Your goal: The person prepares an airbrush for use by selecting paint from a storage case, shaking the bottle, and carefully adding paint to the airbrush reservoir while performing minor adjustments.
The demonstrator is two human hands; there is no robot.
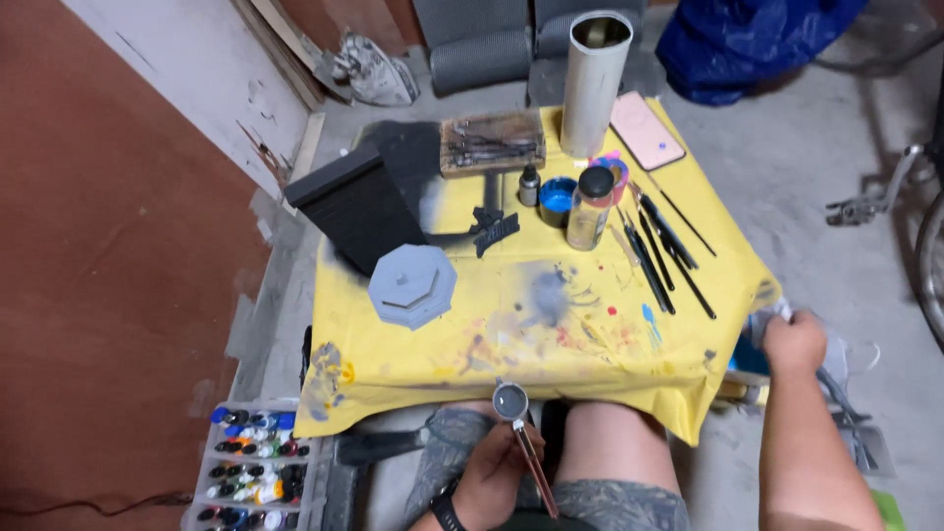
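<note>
My left hand (497, 474) rests over my lap and grips a thin airbrush (521, 433) with a small round cup at its top. Far out to the right, below the table's right corner, my right hand (793, 339) is closed on a white cloth (777, 317). On the yellow paint-stained table cover (511, 344) lie a grey octagonal model piece (412, 285), a dark grey model part (494, 231), a row of black brushes (659, 251), a blue paint pot (558, 200) and a black-capped spray bottle (590, 208).
A black ridged box (354, 202) leans at the table's left. A tall white tube (593, 79), a pink phone (646, 130) and a wooden block (492, 144) stand at the back. A tray of small paint bottles (251, 467) sits on the floor at left. A blue bag (747, 39) lies behind.
</note>
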